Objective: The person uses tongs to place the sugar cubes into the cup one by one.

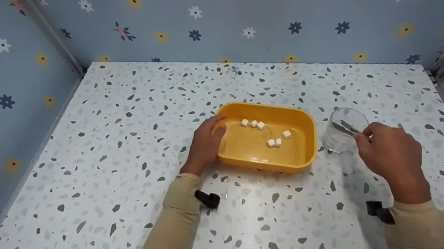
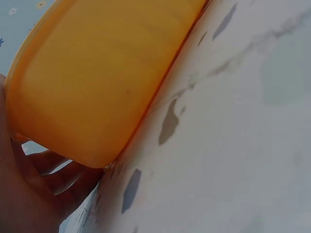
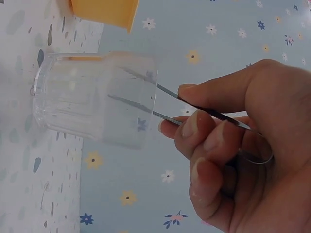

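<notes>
A yellow rectangular container point(image 1: 262, 165) holds several small white cubes point(image 1: 271, 143), scattered over its floor. At its left end my left hand point(image 1: 205, 142) grips the wall, with fingers against the outside in the left wrist view. To the right stands a clear drinking glass point(image 1: 337, 145), upright. My right hand point(image 1: 393, 156) pinches metal tweezers point(image 3: 167, 91) between thumb and fingers, above and right of the glass. The tweezers' two tips reach inside the glass through its mouth and stand apart, with nothing seen between them. Whether the glass holds any cube I cannot tell.
A white speckled tabletop point(image 1: 121, 140) lies under everything. Blue flowered panels point(image 1: 223, 4) close it in at the back, left and right. Black wrist straps point(image 1: 208, 199) sit at both sleeve cuffs. The container and glass stand a small gap apart.
</notes>
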Demonstrator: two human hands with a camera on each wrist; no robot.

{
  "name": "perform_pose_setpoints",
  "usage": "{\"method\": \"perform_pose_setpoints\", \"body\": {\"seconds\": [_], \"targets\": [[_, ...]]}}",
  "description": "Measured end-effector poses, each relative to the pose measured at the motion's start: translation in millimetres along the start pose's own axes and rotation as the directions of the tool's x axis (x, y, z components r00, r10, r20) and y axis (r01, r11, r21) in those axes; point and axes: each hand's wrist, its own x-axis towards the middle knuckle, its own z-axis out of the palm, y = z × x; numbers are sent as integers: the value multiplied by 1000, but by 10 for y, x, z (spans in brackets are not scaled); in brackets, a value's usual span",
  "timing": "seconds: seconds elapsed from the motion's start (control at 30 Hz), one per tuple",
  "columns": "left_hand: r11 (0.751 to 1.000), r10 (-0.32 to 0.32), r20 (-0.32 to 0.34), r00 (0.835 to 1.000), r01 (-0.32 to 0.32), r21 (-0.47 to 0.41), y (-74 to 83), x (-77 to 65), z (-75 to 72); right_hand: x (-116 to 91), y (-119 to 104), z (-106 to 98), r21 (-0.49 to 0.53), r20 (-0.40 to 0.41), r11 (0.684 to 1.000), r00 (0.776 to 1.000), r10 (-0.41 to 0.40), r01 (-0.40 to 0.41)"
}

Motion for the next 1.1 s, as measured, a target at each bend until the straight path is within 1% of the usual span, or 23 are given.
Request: {"method": "perform_pose_setpoints", "body": {"seconds": [0.17,0.5,0.7,0.97,1.1], "targets": [[1000,-17,5,1000,17,-21,21,-22,-6,-39,-22,-42,14,-28,1000,999,-14,15],[998,-53,1,999,53,-14,25,-22,4,-95,-58,-98,0,-54,1000,998,-17,17],[999,-43,1,999,43,-15,8,-16,7,-128,-102,-134,-4,-75,1000,997,-15,15],[999,-37,1,999,37,-30,15,-22,0,-146,-164,-168,-10,-69,1000,998,-8,7],[999,-46,5,999,46,-23,23,-20,3,-155,-163,-169,-5,-71,1000,997,-1,1]]}}
